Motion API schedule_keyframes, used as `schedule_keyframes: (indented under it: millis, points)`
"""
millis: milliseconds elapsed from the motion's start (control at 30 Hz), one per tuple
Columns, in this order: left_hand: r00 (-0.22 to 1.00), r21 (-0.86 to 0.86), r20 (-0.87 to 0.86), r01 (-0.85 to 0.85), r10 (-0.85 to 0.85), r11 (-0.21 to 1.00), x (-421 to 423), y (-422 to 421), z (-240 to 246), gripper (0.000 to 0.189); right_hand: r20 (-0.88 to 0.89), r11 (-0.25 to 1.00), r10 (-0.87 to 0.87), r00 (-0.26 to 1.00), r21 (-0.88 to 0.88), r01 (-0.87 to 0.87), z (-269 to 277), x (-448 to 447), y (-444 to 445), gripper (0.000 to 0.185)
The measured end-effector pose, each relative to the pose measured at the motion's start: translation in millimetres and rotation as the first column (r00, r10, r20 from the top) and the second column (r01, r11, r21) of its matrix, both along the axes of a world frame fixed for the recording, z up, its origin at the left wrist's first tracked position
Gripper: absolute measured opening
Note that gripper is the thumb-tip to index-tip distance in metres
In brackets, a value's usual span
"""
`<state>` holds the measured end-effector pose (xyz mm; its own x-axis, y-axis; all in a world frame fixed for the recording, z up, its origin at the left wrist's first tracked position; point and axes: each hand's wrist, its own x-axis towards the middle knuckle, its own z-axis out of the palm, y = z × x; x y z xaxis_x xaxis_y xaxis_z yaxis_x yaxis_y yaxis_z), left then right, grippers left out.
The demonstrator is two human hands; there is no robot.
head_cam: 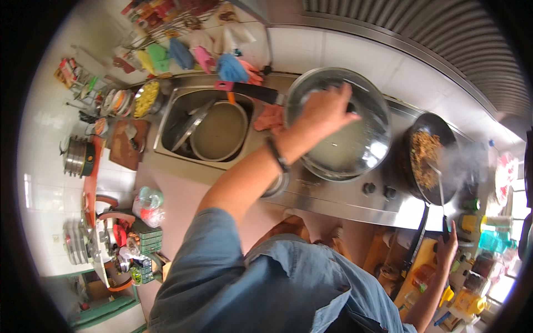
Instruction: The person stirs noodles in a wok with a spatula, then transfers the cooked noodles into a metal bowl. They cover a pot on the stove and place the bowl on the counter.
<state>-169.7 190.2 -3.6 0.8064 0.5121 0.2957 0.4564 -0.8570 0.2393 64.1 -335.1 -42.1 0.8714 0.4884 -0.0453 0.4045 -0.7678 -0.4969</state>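
My left hand [327,109] is over a large glass lid [347,137] on a pan at the middle of the stove. Its thumb and forefinger lie on either side of the lid's dark knob [352,109]; blur hides whether they grip it. Cloudy liquid shows through the glass. At the lower right, my right hand [447,247] holds the dark handle of a metal spatula [440,189]. The spatula's head rests in browned, chopped food [425,160] in a black wok [445,129], which gives off steam. The wok's long handle [418,235] points towards me, left of my right hand.
Left of the stove, a sink [168,137] holds a basin [218,131] of cloudy water. A dark pan handle [256,92] and a pink cloth [270,118] are between sink and lid. A cleaver [131,134] lies on a cutting board [118,147]. Bottles and jars [479,277] crowd the right.
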Motion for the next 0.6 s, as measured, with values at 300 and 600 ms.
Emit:
schedule_keyframes:
  millis: [300,600]
  points:
    - [0.989,0.063,0.023,0.142,-0.143,0.988,33,8,-52,0.037,0.085,0.977,0.054,0.995,-0.212,-0.035,-14,26,-17,0.056]
    - [0.967,0.101,0.153,0.189,-0.203,0.977,29,21,-18,0.041,0.021,0.983,0.118,0.993,-0.142,-0.114,-26,40,-23,0.055]
